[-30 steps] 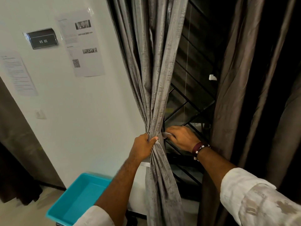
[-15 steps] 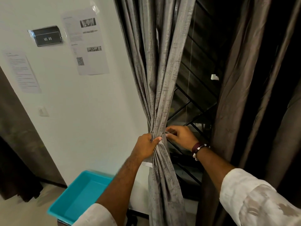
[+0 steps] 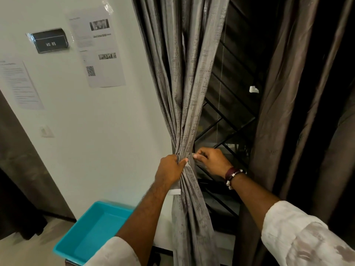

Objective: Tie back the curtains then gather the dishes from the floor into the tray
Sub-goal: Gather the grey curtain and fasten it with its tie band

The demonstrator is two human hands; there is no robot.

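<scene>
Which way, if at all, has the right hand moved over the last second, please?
Yes, slightly: against the window grille, the right hand has shifted left, toward the bunched curtain.

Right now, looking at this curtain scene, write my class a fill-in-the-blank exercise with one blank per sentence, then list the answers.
1. The left hand bunches the grey ____ together.
2. The tray at lower left is ____ in colour.
3. The black sign on the wall reads WS ____.
4. The bracelet sits on the ____ wrist, whose hand pinches a pale strip beside the bunch.

Missing words: curtain; turquoise; 05; right
</scene>
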